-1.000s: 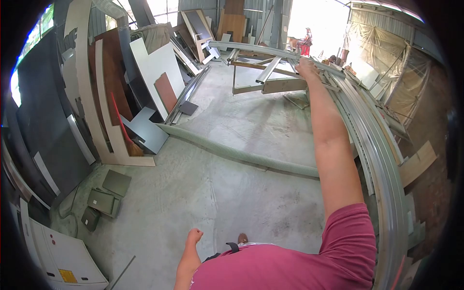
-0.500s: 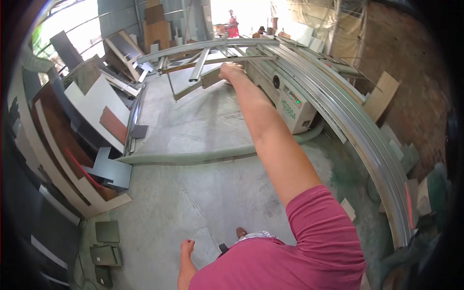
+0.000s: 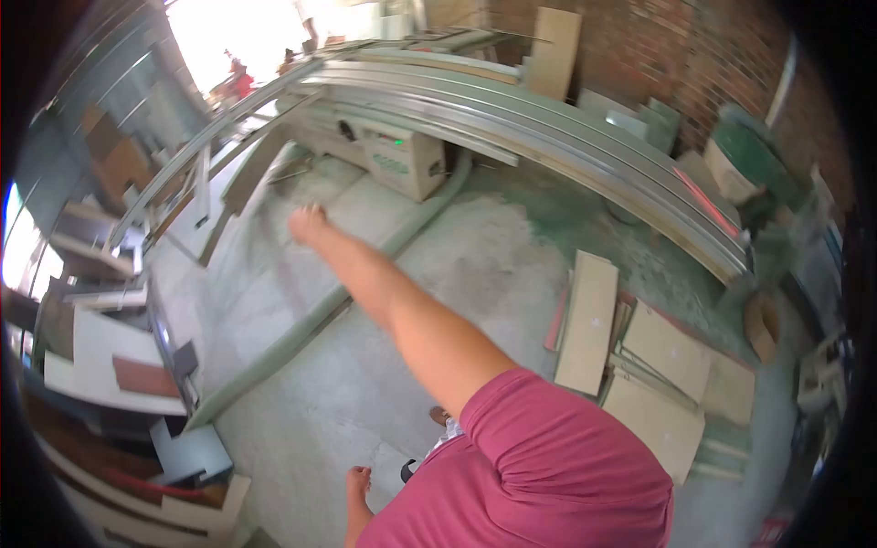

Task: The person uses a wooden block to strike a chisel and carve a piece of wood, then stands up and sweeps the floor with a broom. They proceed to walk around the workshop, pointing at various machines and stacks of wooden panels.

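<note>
My right arm stretches forward over the floor, and my right hand (image 3: 309,224) ends it in a loose fist with nothing visible in it. The nearest things around that hand are the saw's side support frame (image 3: 236,183) and the sliding table saw (image 3: 402,160), whose panel shows a green light. There is a gap between the hand and the frame. Low in the view, my left hand (image 3: 359,479) hangs beside my body with its fingers curled, and I see nothing in it.
A ribbed hose (image 3: 311,329) crosses the concrete floor. To the right lie several boards (image 3: 586,320) in stacks. The long sliding rail (image 3: 539,123) spans the upper right. Cut panels (image 3: 119,352) lean at the left, and a cardboard ring (image 3: 761,327) lies far right.
My view has swung to the right, bringing the board stacks in. My right hand has come away from the saw's support frame and now hangs over the floor. My left hand stays low.
</note>
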Demonstrator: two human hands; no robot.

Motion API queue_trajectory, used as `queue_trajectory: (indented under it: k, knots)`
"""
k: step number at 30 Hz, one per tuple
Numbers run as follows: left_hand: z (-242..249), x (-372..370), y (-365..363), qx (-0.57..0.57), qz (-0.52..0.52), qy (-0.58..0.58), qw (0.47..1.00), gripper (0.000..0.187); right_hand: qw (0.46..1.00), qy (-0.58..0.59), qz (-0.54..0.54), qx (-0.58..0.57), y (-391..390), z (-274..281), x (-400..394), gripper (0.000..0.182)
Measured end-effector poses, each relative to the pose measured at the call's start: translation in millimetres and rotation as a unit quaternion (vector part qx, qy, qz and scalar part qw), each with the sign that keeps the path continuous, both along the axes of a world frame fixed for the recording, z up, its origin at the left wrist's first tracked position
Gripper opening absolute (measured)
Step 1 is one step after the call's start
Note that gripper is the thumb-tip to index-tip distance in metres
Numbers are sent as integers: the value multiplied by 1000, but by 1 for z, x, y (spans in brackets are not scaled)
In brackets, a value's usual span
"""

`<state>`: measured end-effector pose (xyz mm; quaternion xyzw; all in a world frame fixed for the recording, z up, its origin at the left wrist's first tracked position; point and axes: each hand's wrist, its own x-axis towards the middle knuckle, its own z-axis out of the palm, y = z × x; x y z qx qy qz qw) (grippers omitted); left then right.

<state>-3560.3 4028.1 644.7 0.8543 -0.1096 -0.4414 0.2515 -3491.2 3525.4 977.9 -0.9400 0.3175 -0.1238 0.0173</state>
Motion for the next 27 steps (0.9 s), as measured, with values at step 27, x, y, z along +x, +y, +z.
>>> queue_trajectory:
  k: [27]
  knots:
    - [8,-67,-324,-139,-544,-157,812,26,917,106,-206,325,123,-313,-324,26]
